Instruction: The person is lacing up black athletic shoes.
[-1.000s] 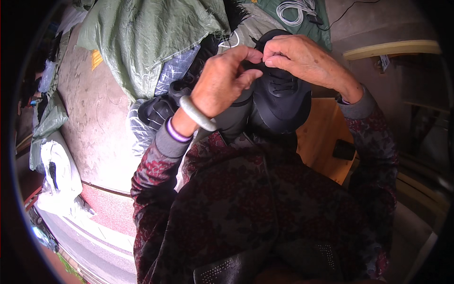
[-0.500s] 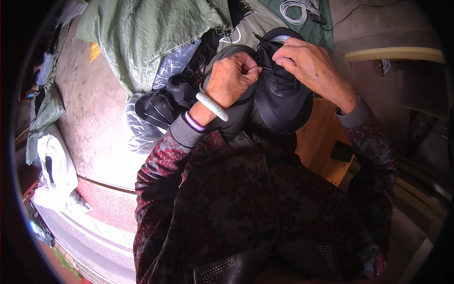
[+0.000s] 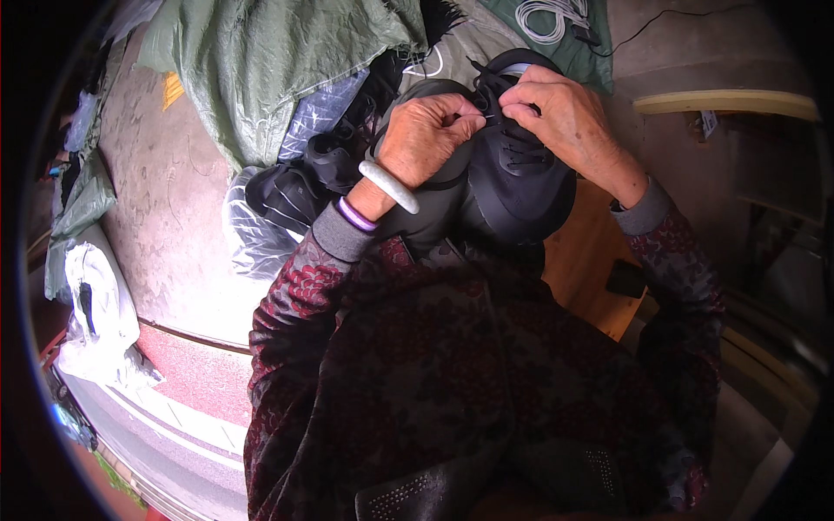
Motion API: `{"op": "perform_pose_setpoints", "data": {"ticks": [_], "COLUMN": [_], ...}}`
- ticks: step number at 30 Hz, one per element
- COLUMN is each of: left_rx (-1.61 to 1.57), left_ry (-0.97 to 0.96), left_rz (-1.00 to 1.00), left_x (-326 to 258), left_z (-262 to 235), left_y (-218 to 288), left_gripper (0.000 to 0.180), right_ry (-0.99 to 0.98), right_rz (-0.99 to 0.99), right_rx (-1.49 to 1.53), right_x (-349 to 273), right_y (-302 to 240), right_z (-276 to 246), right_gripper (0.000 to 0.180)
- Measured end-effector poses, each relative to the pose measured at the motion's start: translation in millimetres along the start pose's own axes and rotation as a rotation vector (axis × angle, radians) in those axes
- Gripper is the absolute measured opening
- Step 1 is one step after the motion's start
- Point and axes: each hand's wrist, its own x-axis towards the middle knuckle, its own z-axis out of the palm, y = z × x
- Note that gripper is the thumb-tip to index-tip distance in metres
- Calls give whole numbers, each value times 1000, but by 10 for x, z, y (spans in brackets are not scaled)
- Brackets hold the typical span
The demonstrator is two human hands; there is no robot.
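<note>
A black lace-up shoe [image 3: 512, 187] rests on my lap, toe toward me. My left hand [image 3: 426, 135], with a pale bangle and a purple band at the wrist, pinches a thin black lace over the shoe's tongue. My right hand [image 3: 560, 117] pinches the lace from the other side, fingertips nearly meeting the left ones. More black shoes [image 3: 304, 178] lie in a clear plastic bag to my left.
A green tarp [image 3: 278, 61] covers the concrete floor [image 3: 165, 208] ahead. A coiled white cable [image 3: 556, 17] lies on green cloth at the top. A wooden stool [image 3: 595, 278] sits under my right arm. A white bag [image 3: 100, 304] lies at the left.
My left hand has moved rightward and up to the laces, meeting my right hand. Both hands' fingers have shifted along the lace; the shoe stays on my lap.
</note>
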Motion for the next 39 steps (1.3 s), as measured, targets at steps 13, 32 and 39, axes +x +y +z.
{"op": "perform_pose_setpoints", "data": {"ticks": [13, 32, 39], "left_rx": [94, 426, 613], "left_ry": [-114, -183, 19], "left_rz": [73, 90, 295], "left_x": [108, 102, 69], "left_z": [-56, -131, 60], "left_y": [-23, 155, 162], "left_gripper": [9, 14, 17], "right_ry": [25, -38, -16], "right_rz": [-35, -46, -43], "right_rx": [-19, 55, 80], "right_x": [16, 21, 47], "right_y": [-2, 49, 69], "right_z": [59, 48, 80], "right_gripper": [9, 11, 12]}}
